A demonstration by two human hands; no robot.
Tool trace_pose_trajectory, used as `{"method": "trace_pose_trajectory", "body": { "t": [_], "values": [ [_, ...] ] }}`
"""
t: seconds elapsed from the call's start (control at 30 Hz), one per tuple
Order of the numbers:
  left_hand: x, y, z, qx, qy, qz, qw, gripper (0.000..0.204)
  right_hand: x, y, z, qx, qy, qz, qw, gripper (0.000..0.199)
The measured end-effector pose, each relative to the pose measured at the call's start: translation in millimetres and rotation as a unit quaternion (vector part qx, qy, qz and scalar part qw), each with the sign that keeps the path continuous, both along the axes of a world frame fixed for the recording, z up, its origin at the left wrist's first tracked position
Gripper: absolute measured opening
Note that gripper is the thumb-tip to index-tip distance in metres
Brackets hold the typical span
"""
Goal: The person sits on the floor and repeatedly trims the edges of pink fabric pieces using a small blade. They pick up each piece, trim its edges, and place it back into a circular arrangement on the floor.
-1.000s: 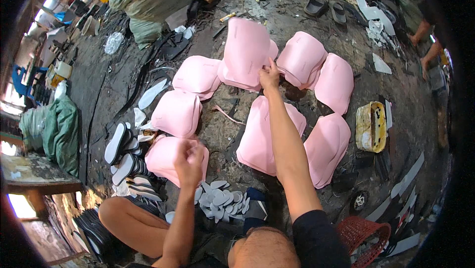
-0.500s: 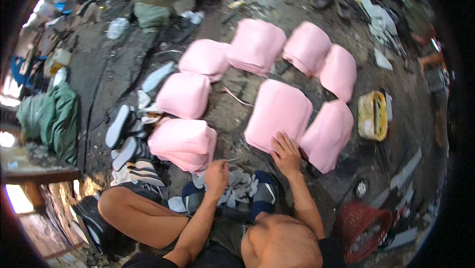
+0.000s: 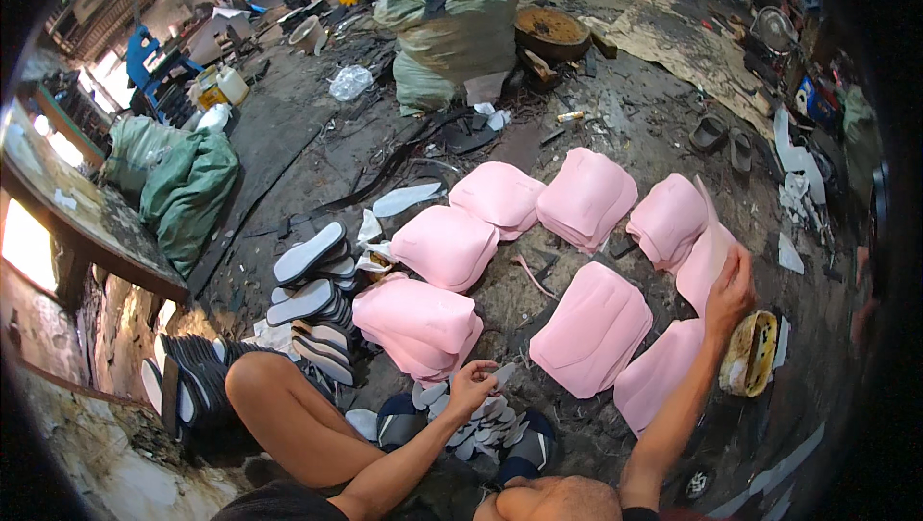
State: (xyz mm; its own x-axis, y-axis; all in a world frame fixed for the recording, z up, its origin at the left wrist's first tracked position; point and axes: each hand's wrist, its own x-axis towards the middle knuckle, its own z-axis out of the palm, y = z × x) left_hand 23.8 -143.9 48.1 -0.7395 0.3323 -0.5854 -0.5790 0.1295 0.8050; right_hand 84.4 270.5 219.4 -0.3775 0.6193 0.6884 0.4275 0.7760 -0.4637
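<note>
The person's two hands are well apart, the right one reaching out to the far right side of a ring of pink stacks and the left one low and close to the body. The right hand point(image 3: 729, 292) has its fingers closed on the outer edge of a pink sheet point(image 3: 699, 269), whose upper corner stands up in a point beside the neighbouring pink stack point(image 3: 665, 216). Nearer the body, the right forearm passes along the outer side of the lowest right-hand stack point(image 3: 657, 382) and hides part of it. The left hand point(image 3: 473, 387) pinches a small grey piece point(image 3: 504, 374) between its fingertips, just above a heap of grey pieces point(image 3: 486, 428) lying between the person's shod feet. Just beyond the left hand, up and to its left, sits the nearest left-hand stack point(image 3: 413, 321); up and to its right, between the two hands, lies the middle stack point(image 3: 592, 329), touched by neither. Three more stacks complete the far arc, all set down on the dark floor point(image 3: 500, 308). A yellowish tub point(image 3: 735, 359) stands just outside the right wrist, and stacked soles point(image 3: 310, 254) lie left of the ring.
</note>
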Motion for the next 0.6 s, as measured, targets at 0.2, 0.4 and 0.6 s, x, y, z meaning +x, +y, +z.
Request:
{"method": "trace_pose_trajectory", "body": {
  "t": [0.2,0.4,0.6],
  "values": [
    [0,49,3,0.169,-0.123,0.079,0.975,0.031,16,-49,-55,-0.035,-0.151,0.186,0.97,0.019],
    [16,83,14,0.136,-0.052,0.008,0.989,0.028,51,-174,-152,-0.402,-0.077,0.271,0.871,0.022],
    [25,66,11,0.267,-0.164,-0.141,0.939,0.022,58,-201,-151,-0.717,0.104,0.211,0.657,0.019]
  ]
}}
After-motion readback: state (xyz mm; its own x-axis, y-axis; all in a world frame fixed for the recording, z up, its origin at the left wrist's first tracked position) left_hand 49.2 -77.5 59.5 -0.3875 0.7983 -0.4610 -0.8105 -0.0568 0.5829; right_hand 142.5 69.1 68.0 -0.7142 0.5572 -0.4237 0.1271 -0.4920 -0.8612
